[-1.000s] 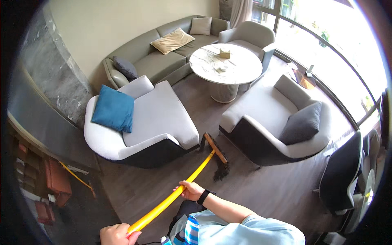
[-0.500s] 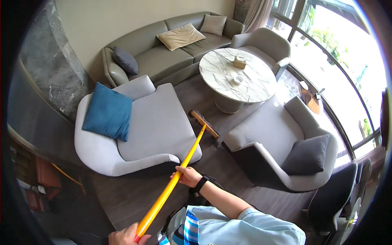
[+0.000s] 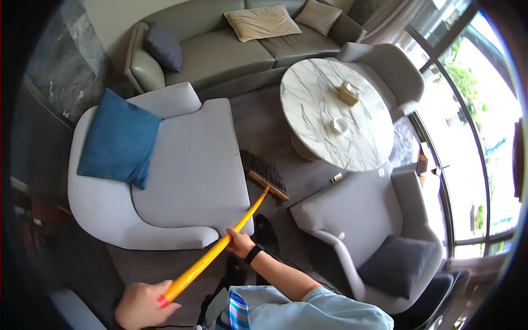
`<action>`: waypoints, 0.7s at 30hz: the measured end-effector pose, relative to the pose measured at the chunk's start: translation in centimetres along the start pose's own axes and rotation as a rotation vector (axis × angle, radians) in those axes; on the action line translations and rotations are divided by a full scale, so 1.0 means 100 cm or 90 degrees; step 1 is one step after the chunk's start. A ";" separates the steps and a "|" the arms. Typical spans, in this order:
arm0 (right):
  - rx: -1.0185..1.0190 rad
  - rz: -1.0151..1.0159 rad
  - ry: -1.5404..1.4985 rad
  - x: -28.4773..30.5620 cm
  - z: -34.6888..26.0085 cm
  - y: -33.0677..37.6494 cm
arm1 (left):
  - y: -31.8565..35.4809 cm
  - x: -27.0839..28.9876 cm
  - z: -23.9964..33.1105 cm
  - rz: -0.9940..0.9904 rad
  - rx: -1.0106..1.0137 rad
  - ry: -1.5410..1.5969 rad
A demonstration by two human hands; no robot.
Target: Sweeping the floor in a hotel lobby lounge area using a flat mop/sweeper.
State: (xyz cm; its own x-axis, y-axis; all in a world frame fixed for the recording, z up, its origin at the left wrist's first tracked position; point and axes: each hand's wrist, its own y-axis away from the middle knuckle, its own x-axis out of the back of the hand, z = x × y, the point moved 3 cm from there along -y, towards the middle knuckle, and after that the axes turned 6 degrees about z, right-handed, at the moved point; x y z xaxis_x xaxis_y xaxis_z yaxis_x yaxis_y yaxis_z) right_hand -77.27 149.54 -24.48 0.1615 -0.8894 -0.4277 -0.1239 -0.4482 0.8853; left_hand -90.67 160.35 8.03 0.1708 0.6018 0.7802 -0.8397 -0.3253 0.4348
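Note:
A push broom with a yellow handle (image 3: 201,266) runs from the lower left up toward the middle of the view. Its wooden head (image 3: 268,185) with long dark bristles (image 3: 265,168) lies at the floor between two grey armchairs. My left hand (image 3: 144,306) is wrapped round the red-tipped top end of the handle. Farther down the handle, my right hand (image 3: 240,242) grips it, with a black band on the wrist. The broom slants away from me, bristles pointing toward the round marble table (image 3: 308,110).
On the left stands a grey armchair (image 3: 187,170) with a blue cushion (image 3: 120,140); another grey armchair (image 3: 357,206) is on the right with a dark cushion (image 3: 397,265). A small pale object (image 3: 336,177) lies near the table base. Behind is a green-grey sofa (image 3: 220,58).
The broom head has turned so its bristles show on the far side, and it sits nearer to me. My left hand has shifted left. The whole view has swung a little.

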 end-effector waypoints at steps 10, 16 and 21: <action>0.021 -0.097 -0.169 0.046 -0.143 -0.029 | -0.194 0.054 0.034 -0.078 -0.128 -0.055; 0.101 0.194 -0.321 0.155 -0.186 -0.076 | -0.270 -0.055 0.030 -0.009 -0.204 0.022; 0.084 0.356 -0.288 0.204 -0.184 -0.100 | -0.257 -0.116 0.029 0.066 -0.138 0.027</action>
State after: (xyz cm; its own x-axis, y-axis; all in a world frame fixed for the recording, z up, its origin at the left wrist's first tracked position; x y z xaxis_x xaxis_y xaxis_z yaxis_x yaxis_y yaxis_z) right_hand -54.71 137.51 -38.68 -0.3777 -0.9256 0.0229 -0.1910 0.1021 0.9763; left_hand -69.60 159.61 -10.92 0.0591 0.6053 0.7938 -0.9434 -0.2261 0.2427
